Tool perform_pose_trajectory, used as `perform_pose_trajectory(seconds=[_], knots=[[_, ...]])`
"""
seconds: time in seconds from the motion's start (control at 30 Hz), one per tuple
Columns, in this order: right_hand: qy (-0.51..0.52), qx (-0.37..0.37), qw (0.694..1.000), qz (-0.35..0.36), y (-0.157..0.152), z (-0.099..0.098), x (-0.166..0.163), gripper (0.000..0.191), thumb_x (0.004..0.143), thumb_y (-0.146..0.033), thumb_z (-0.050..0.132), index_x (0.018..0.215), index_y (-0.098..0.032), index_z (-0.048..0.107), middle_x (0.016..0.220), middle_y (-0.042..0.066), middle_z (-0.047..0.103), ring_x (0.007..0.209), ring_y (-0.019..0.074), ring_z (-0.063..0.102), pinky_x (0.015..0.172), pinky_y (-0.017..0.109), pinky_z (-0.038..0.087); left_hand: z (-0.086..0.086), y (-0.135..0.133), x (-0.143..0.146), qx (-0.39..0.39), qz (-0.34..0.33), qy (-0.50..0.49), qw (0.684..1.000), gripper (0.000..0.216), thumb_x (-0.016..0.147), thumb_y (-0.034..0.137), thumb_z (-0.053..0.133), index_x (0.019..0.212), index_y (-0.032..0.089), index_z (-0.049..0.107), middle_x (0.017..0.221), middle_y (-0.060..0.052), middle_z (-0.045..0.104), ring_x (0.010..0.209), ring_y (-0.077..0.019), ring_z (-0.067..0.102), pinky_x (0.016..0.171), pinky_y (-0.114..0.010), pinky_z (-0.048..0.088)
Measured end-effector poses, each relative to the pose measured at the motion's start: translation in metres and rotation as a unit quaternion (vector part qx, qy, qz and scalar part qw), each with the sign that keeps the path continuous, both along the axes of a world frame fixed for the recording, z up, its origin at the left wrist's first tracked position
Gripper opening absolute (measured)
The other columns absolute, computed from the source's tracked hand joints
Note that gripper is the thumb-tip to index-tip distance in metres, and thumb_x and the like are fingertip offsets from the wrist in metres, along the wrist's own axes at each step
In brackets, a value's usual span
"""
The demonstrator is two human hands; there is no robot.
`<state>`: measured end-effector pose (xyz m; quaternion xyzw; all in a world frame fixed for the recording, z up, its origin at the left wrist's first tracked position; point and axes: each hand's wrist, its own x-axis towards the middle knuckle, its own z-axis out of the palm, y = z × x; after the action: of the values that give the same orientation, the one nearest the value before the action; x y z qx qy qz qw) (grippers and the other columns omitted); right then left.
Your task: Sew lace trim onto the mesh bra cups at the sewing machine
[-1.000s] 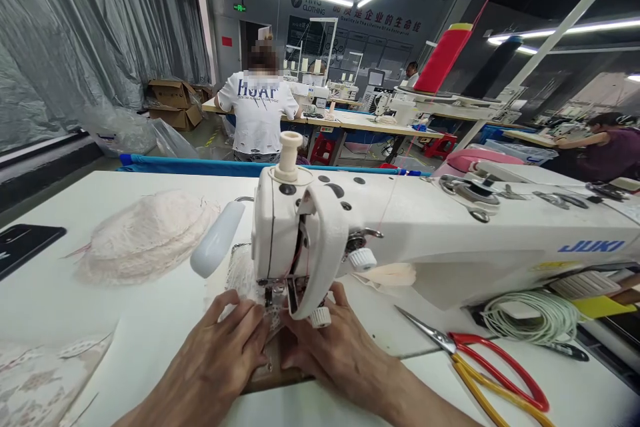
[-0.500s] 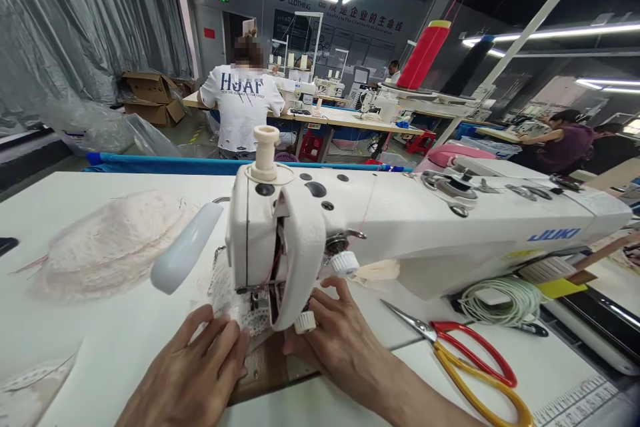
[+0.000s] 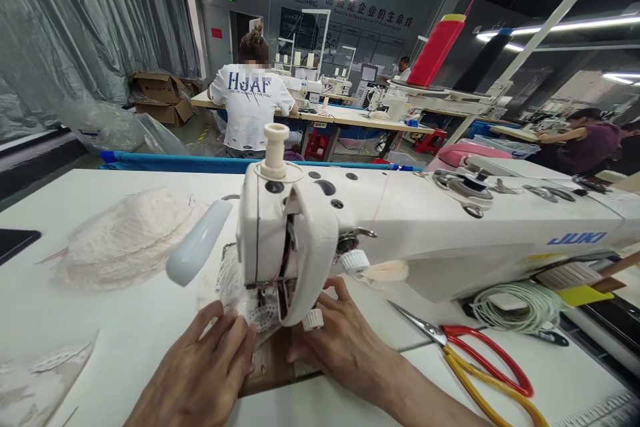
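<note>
Under the needle area of a white sewing machine (image 3: 295,227) lies white lace fabric (image 3: 231,280) with a dotted trim. My left hand (image 3: 205,353) is closed, with bent fingers together and fingertips pressed on the lace's near edge, left of the presser foot. On the other side of the needle, my right hand (image 3: 340,333) is curled near the small white knob (image 3: 313,319). Its fingertips are partly hidden by the machine head, and what they hold cannot be made out. Below the needle, a brown plate (image 3: 273,360) shows between my hands.
Scissors (image 3: 445,335) with red and yellow handles lie right of my right hand. Left of the machine are a pale handle-like object (image 3: 197,247) and a lacy fabric piece (image 3: 130,233). Coiled cord (image 3: 515,303) sits beneath the arm. A person (image 3: 253,103) works ahead.
The view has shifted slightly, so the scene sits a little further right. Both hands keep nearly the same places by the needle, and the lace looks little changed.
</note>
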<state>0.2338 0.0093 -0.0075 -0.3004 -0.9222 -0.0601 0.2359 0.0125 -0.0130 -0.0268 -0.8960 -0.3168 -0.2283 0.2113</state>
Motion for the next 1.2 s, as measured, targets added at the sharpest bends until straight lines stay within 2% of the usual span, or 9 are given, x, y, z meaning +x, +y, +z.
perform_pose_trajectory(seconds=[0.13, 0.37, 0.63, 0.93, 1.07, 1.2], knots=[[0.001, 0.006, 1.000, 0.004, 0.000, -0.001, 0.000, 0.023, 0.087, -0.037, 0.057, 0.077, -0.016, 0.053, 0.083, 0.002, 0.061, 0.083, 0.0172, 0.054, 0.081, 0.038, 0.028, 0.006, -0.003, -0.001, -0.009, 0.008, 0.026, 1.000, 0.028, 0.089, 0.010, 0.040, 0.089, 0.013, 0.068, 0.074, -0.006, 0.062, 0.075, -0.0212, 0.054, 0.087, -0.042, 0.034], [0.004, 0.007, 1.000, 0.004, 0.001, -0.001, 0.002, 0.029, 0.089, -0.035, 0.055, 0.068, -0.016, 0.050, 0.082, 0.002, 0.063, 0.086, 0.0169, 0.054, 0.085, 0.040, 0.027, -0.001, -0.006, -0.001, -0.025, 0.028, 0.021, 0.999, 0.032, 0.091, 0.009, 0.036, 0.095, 0.011, 0.068, 0.083, -0.008, 0.065, 0.081, -0.0219, 0.055, 0.093, -0.042, 0.031], [0.003, 0.010, 1.000, 0.003, 0.001, 0.000, 0.002, 0.027, 0.090, -0.036, 0.054, 0.071, -0.017, 0.054, 0.080, 0.002, 0.063, 0.084, 0.0169, 0.054, 0.087, 0.041, 0.026, 0.003, -0.009, 0.001, -0.026, 0.043, 0.035, 0.998, 0.030, 0.089, 0.010, 0.040, 0.096, 0.013, 0.069, 0.083, -0.008, 0.065, 0.082, -0.0229, 0.055, 0.094, -0.042, 0.030], [0.017, 0.001, 0.999, -0.035, 0.003, 0.000, 0.002, 0.024, 0.093, -0.038, 0.048, 0.081, -0.019, 0.058, 0.095, 0.004, 0.063, 0.089, 0.0170, 0.054, 0.088, 0.041, 0.028, -0.001, 0.002, -0.003, -0.020, 0.041, -0.005, 0.999, 0.032, 0.094, 0.018, 0.036, 0.094, 0.014, 0.067, 0.085, -0.006, 0.067, 0.088, -0.0201, 0.057, 0.097, -0.039, 0.029], [0.018, 0.003, 0.999, -0.052, 0.006, -0.003, 0.003, 0.027, 0.093, -0.041, 0.045, 0.085, -0.019, 0.057, 0.094, 0.005, 0.061, 0.092, 0.0196, 0.052, 0.086, 0.041, 0.029, 0.000, 0.006, -0.008, -0.010, 0.072, 0.024, 0.997, 0.041, 0.098, 0.025, 0.027, 0.098, 0.015, 0.066, 0.088, -0.007, 0.069, 0.092, -0.0221, 0.058, 0.096, -0.041, 0.029], [0.012, 0.013, 0.998, -0.061, 0.007, -0.007, 0.006, 0.029, 0.093, -0.043, 0.042, 0.090, -0.018, 0.058, 0.099, 0.007, 0.060, 0.095, 0.0211, 0.051, 0.088, 0.043, 0.028, 0.005, 0.010, -0.011, -0.009, 0.082, 0.066, 0.994, 0.039, 0.097, 0.027, 0.028, 0.102, 0.013, 0.063, 0.094, -0.011, 0.068, 0.097, -0.0268, 0.058, 0.092, -0.045, 0.033]])
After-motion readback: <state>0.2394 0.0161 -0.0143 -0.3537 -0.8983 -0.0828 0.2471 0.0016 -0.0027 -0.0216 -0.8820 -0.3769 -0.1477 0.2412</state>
